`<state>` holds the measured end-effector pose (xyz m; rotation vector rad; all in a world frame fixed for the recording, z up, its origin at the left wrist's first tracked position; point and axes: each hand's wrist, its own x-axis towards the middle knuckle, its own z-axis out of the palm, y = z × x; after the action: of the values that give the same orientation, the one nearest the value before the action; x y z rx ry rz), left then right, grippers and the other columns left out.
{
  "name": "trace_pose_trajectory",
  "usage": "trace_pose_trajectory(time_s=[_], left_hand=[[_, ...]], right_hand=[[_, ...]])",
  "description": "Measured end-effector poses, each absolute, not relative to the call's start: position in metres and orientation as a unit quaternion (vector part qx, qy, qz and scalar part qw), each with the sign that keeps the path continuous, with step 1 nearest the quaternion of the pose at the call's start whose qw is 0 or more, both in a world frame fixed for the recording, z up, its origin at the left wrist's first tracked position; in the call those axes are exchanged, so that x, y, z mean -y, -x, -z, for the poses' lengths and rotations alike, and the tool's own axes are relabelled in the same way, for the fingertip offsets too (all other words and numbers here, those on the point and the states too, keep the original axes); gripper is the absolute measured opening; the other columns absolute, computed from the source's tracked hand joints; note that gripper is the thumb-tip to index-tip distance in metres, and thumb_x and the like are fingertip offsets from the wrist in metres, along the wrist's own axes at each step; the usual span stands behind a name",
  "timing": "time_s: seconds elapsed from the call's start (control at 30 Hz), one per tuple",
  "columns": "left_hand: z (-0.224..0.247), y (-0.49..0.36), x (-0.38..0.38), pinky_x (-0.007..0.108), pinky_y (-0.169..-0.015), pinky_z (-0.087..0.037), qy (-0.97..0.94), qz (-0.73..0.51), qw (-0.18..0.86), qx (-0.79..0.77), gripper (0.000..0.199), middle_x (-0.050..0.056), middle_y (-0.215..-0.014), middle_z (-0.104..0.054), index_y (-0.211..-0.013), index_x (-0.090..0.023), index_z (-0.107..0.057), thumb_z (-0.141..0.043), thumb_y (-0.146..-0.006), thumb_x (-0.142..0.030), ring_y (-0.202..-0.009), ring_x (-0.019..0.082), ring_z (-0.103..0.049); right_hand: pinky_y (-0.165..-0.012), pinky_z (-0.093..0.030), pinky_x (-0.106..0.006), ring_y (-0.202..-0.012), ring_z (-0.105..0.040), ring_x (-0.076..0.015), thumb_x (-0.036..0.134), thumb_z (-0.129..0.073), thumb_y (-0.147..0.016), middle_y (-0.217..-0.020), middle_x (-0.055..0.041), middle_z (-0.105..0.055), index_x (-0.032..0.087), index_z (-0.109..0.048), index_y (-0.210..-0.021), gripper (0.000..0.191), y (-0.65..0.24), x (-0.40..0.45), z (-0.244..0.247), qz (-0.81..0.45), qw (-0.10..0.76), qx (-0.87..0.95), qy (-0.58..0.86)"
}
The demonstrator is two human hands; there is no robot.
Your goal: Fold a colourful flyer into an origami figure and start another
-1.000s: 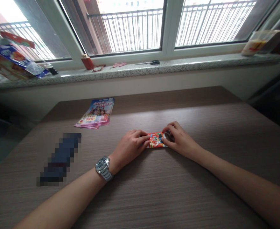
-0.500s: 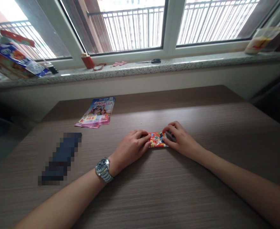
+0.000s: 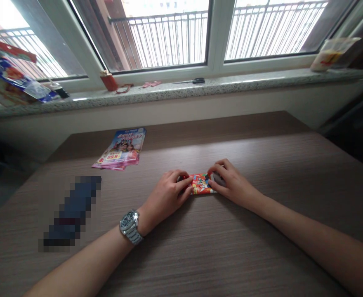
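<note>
Red paper point(image 3: 201, 185) lies on the counter point(image 3: 181, 251), its ends held by the left hand point(image 3: 166, 191) and right hand point(image 3: 232, 181). A clear cup point(image 3: 330, 55) stands on the windowsill point(image 3: 246, 83), contents unclear.

Free room on the table point(image 3: 246, 138) beyond the right hand point(image 3: 231, 178) — leftward obstacle: leaflet stack point(image 3: 122, 145)

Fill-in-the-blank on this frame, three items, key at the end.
1. The silver watch is worn on the ____ wrist.
2. Left hand and right hand touch opposite ends of a flat printed item, mostly ____ in colour.
3. The scissors lie on the ____, below the window.

Missing words: left; red; windowsill.
</note>
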<state>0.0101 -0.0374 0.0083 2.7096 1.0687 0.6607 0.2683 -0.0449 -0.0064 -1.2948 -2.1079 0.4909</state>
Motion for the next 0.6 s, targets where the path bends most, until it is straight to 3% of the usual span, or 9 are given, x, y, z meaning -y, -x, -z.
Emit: trace_pose_trajectory(time_s=[0.6], left_hand=[[-0.007,-0.0123,0.0391,0.044,-0.099,-0.051,-0.895,-0.228,0.091,-0.372,0.025,0.009,-0.121,-0.064,-0.122,-0.021,-0.071,-0.063,-0.098,-0.025,-0.11,0.024,-0.059]], right_hand=[[-0.098,-0.051,-0.044,-0.108,-0.059,-0.0259,0.021,-0.063,-0.093,-0.115,-0.0092,-0.054,0.024,-0.061,-0.114,0.021,-0.2677,0.0446,0.0069,-0.178,0.299,0.805,0.481]])
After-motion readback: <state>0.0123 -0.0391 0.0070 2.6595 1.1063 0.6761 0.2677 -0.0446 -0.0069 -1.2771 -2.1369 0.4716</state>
